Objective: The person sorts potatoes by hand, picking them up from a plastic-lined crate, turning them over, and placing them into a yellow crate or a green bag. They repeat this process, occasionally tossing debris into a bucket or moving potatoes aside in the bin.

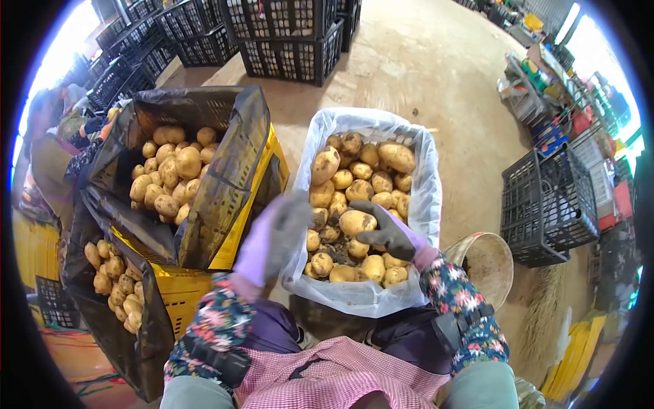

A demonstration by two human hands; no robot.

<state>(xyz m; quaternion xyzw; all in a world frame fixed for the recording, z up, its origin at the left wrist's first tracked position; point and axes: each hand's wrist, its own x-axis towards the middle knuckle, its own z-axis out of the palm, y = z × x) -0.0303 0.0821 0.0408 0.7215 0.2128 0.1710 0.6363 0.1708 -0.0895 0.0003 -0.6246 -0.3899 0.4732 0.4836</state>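
A crate lined with clear plastic (pixel 430 184) stands in front of my knees, filled with potatoes (pixel 361 170), some smeared with dark soil. My right hand (pixel 390 235), in a dark glove, grips a potato (pixel 357 223) over the middle of this crate, fingers above and thumb below. Smeared by motion, my gloved left hand (pixel 283 228) hangs by the crate's left rim; its fingers cannot be made out. To its left, a yellow crate with a dark liner (pixel 225 198) holds cleaner-looking potatoes (pixel 174 170).
Another dark-lined yellow crate (pixel 180 293) with potatoes sits at lower left. A white bucket (pixel 501 262) and a black crate (pixel 548 204) stand on the right. Stacked black crates (pixel 289 58) line the back. Another person's sleeve (pixel 80 160) shows at far left.
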